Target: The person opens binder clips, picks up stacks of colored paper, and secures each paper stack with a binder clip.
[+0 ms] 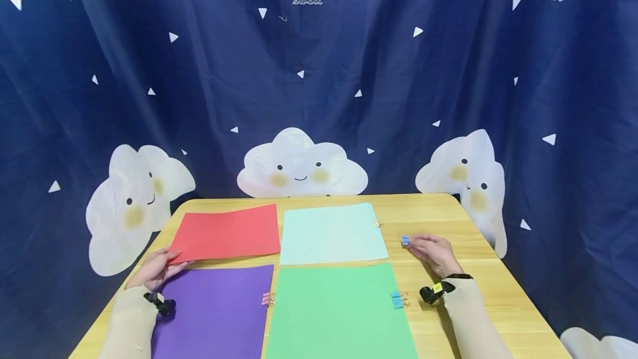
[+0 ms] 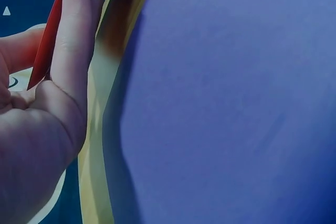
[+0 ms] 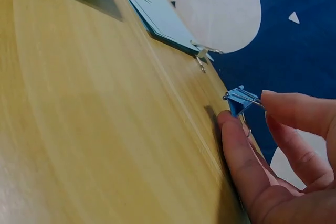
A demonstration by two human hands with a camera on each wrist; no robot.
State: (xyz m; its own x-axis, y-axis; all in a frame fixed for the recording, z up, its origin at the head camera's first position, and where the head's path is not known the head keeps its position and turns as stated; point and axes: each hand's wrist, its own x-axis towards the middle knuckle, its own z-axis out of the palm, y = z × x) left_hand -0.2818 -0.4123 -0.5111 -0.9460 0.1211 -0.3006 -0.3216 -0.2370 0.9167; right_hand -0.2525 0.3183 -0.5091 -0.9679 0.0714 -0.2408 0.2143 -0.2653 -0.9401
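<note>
My left hand (image 1: 152, 268) pinches the near left corner of a red sheet of paper (image 1: 229, 232) between thumb and fingers; the left wrist view shows the sheet's edge (image 2: 48, 40) in that grip. On the right, my right hand (image 1: 435, 252) holds a small blue binder clip (image 3: 240, 99) by its wire handle, with its mouth turned away from the palm. In the head view this clip is just past the fingertips, to the right of the light blue paper (image 1: 333, 234). A purple paper (image 1: 214, 314) lies just below my left hand.
A white binder clip (image 1: 377, 224) sits on the light blue paper's right edge. The green paper (image 1: 339, 309) carries a blue clip (image 1: 397, 300), the purple one a pink clip (image 1: 267, 298). All lie on a wooden table (image 1: 498, 303) before a dark blue curtain (image 1: 319, 71).
</note>
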